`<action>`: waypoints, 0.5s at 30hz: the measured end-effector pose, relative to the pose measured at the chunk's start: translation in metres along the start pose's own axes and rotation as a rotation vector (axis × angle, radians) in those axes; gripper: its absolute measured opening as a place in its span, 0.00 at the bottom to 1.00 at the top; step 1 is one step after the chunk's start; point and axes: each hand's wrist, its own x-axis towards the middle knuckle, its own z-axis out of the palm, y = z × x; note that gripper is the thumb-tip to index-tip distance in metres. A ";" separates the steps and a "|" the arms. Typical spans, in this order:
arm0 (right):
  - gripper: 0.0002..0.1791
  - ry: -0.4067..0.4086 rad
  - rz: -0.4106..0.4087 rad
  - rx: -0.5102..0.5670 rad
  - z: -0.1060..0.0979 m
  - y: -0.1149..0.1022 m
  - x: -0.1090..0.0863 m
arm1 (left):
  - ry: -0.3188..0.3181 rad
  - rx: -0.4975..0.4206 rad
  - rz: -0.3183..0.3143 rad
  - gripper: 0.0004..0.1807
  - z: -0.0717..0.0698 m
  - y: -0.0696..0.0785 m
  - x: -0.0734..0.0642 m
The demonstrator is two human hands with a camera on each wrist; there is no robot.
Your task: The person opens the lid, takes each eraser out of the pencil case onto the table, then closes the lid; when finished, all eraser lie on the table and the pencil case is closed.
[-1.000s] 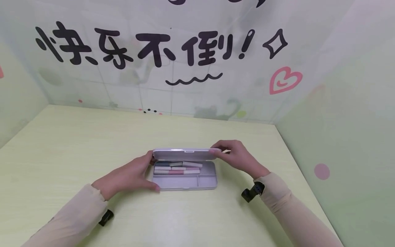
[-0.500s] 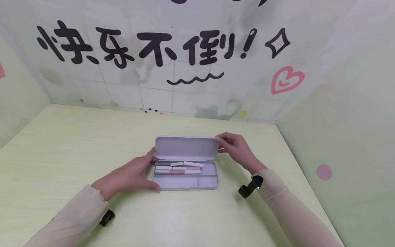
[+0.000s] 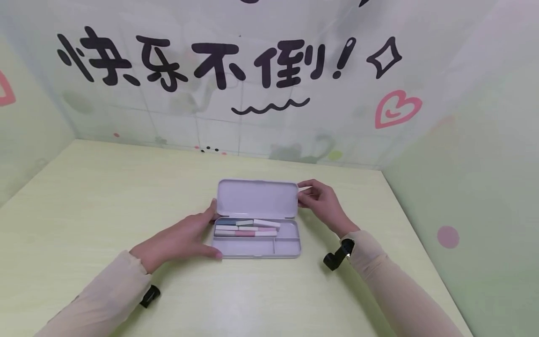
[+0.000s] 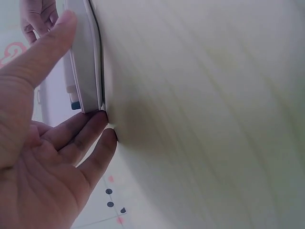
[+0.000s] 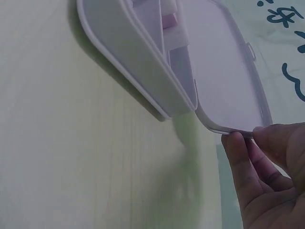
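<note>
A pale lilac pencil case [image 3: 252,255] lies on the table with its lid [image 3: 258,199] raised at the back. Its long rear compartment holds several marker-like sticks [image 3: 245,233] in white, pink and dark teal. My left hand [image 3: 178,241] holds the left end of the case, thumb at the front corner and fingers at the back corner. In the left wrist view the fingertips [image 4: 102,117] sit right at the case's bottom edge. My right hand [image 3: 322,203] pinches the lid's right edge; the right wrist view shows thumb and fingers on its rim.
The case's front compartments [image 3: 244,248] are split by a small divider. A light wooden table [image 3: 126,187] runs to a printed backdrop [image 3: 236,121] behind, with a green side wall [image 3: 471,196] on the right. Black wrist cameras [image 3: 332,261] hang from both sleeves.
The lid has swung up and back from a low, partly lifted angle, with my right hand moving along with its edge. My left hand keeps its hold on the case's left end.
</note>
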 end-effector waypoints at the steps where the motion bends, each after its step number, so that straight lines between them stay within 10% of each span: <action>1: 0.19 0.000 0.003 -0.009 0.001 0.001 0.001 | 0.000 0.002 0.001 0.74 0.000 0.000 0.000; 15: 0.22 -0.030 0.000 -0.174 0.005 0.009 0.000 | -0.010 0.022 -0.006 0.70 -0.002 0.001 0.001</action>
